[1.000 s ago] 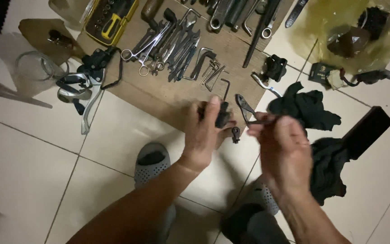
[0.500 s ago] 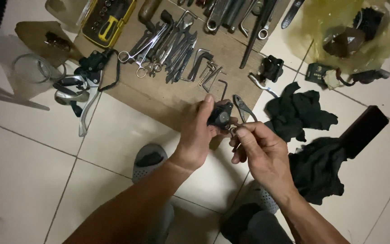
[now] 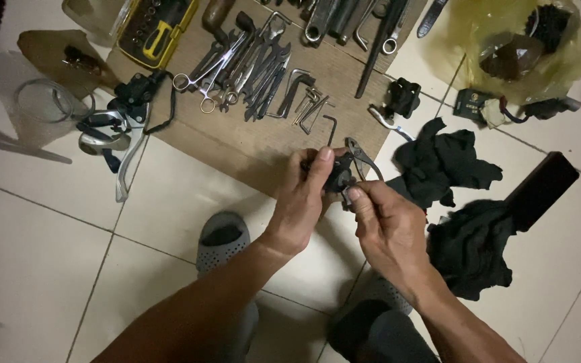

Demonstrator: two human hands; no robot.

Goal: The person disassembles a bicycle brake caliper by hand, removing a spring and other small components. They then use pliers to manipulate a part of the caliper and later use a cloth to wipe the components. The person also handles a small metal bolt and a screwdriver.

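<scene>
Left hand [image 3: 304, 195] gripped a small black part [image 3: 337, 178] and right hand [image 3: 384, 225] pinched its underside, both above the cardboard [image 3: 263, 144] front edge; fitting looked unfinished.

Counted: two hands [image 3: 304, 198] [image 3: 388, 225], one small black part [image 3: 337, 176], one pair of pliers [image 3: 360, 156], two black rags [image 3: 442, 161] [image 3: 472, 249], two grey slippers [image 3: 220, 238] [image 3: 371, 296], one yellow bit case [image 3: 156, 27].
</scene>
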